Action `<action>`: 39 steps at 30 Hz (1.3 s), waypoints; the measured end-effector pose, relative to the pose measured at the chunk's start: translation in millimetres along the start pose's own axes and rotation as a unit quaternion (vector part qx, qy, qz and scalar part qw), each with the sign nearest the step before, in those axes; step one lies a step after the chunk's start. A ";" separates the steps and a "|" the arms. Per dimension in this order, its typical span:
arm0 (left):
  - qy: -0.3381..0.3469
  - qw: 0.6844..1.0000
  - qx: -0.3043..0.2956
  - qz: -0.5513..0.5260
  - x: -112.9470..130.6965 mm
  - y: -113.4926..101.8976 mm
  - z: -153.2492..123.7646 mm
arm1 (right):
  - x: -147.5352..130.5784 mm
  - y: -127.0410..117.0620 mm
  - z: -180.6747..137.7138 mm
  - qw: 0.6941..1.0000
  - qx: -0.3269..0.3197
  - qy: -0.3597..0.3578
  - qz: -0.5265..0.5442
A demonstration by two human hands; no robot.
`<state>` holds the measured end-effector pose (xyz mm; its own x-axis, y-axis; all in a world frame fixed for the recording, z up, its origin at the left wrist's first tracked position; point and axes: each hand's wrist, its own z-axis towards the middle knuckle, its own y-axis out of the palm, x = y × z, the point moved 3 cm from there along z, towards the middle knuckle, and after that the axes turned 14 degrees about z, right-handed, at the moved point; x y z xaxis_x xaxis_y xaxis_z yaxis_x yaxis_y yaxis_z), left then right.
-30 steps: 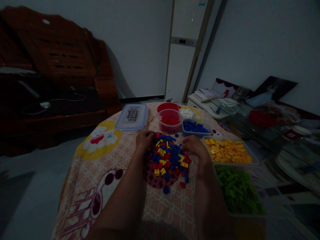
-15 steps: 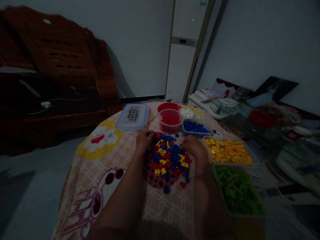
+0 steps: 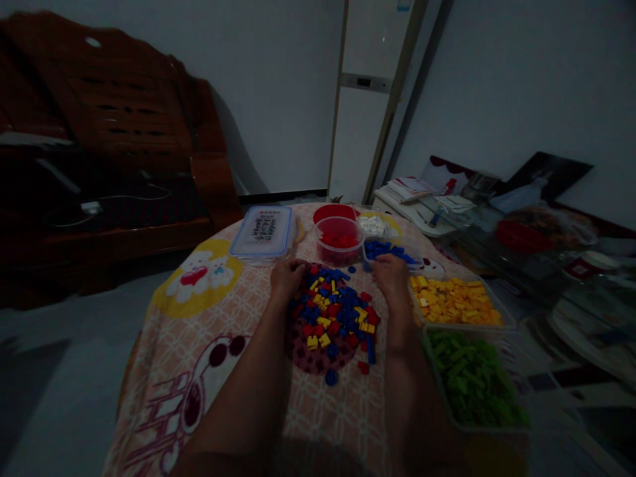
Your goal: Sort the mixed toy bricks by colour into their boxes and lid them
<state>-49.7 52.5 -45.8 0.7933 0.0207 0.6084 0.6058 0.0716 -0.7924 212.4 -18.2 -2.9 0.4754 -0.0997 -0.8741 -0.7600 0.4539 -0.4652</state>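
Observation:
A mixed pile of red, blue and yellow toy bricks (image 3: 330, 308) lies on the patterned tablecloth in front of me. At the pile's upper left edge rests my left hand (image 3: 287, 279), its fingers curled together; whatever is in them is too dark to make out. My right hand (image 3: 391, 275) is closed at the near rim of the clear box of blue bricks (image 3: 390, 252), beyond the pile's right side. Its fingertips are pinched, and what they hold is hidden. Single blue round pieces (image 3: 331, 377) lie at the pile's near edge.
Right of my right arm stand a box of yellow bricks (image 3: 457, 301) and a box of green bricks (image 3: 477, 377). A round tub of red bricks (image 3: 339, 242), white pieces (image 3: 373, 226) and a lidded box (image 3: 263, 232) stand at the back. A wooden bench (image 3: 124, 132) is at left.
My right hand has moved from the pile's right edge away and to the right, up to the box of blue bricks. My left hand has hardly moved.

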 end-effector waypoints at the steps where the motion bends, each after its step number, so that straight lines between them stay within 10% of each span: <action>1: 0.002 1.000 0.001 0.000 -0.4 0.3 0.3 | 1.7 -6.2 3.0 0.997 0.063 -0.004 0.032; 6: 0.005 1.000 -0.001 -0.004 -2.6 2.5 1.6 | 11.2 -20.2 7.1 0.975 0.177 -0.014 0.131; 22: -0.004 1.000 -0.004 -0.005 -3.9 3.8 3.2 | -18.0 19.7 -21.8 0.971 -0.211 -0.023 -0.113; 39: 0.001 1.000 -0.003 -0.005 -4.4 3.8 3.0 | -17.6 27.7 -24.5 0.965 -0.223 -0.053 -0.126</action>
<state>-51.1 55.7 -51.4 0.7871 0.0176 0.6166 0.6144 0.0656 -0.7862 172.1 -25.6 -3.8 0.6944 -0.0558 -0.7174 -0.7186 -0.0020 -0.6954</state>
